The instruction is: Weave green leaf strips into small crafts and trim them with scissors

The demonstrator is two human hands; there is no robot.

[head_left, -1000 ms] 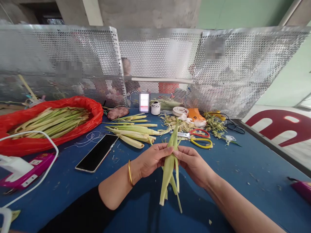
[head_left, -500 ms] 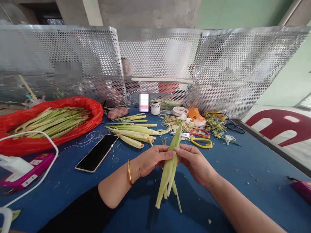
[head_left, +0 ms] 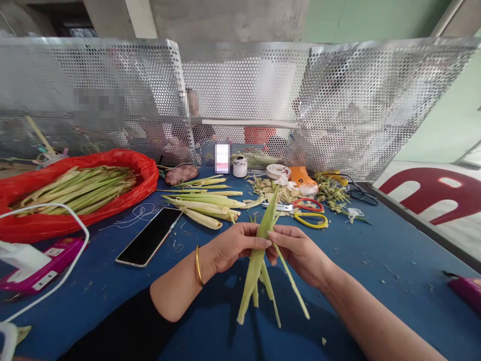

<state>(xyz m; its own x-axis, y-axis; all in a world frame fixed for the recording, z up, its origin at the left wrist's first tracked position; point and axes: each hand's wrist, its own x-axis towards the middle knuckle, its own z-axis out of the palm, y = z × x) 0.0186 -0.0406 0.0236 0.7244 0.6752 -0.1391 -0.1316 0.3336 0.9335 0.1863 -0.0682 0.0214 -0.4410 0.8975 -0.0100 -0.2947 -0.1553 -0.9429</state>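
Observation:
My left hand (head_left: 240,243) pinches a bundle of green corn husk strips (head_left: 252,278) between thumb and fingers. The broad leaf in front tapers to a point above my hands, and its pale cut end hangs below. Close beside it, my right hand (head_left: 296,250) is closed on a narrow husk strip (head_left: 291,281), which slants down to the right, apart from the others. The undersides of my fingers are hidden behind the leaves. Beyond my hands lie scissors (head_left: 311,220) with one red and one yellow handle. Several loose corn husks (head_left: 205,203) rest left of them.
A red plastic bag (head_left: 148,175) full of long husks stands at the left. Nearer are a phone (head_left: 150,236) and a purple power strip (head_left: 63,250) with a white cable. Scraps, a thread spool (head_left: 240,167) and a tape roll (head_left: 278,171) sit before the perforated metal screen (head_left: 244,75).
My right hand has swung the narrow strip out to the right, away from the broad leaf. My left hand keeps its pinch in nearly the same place.

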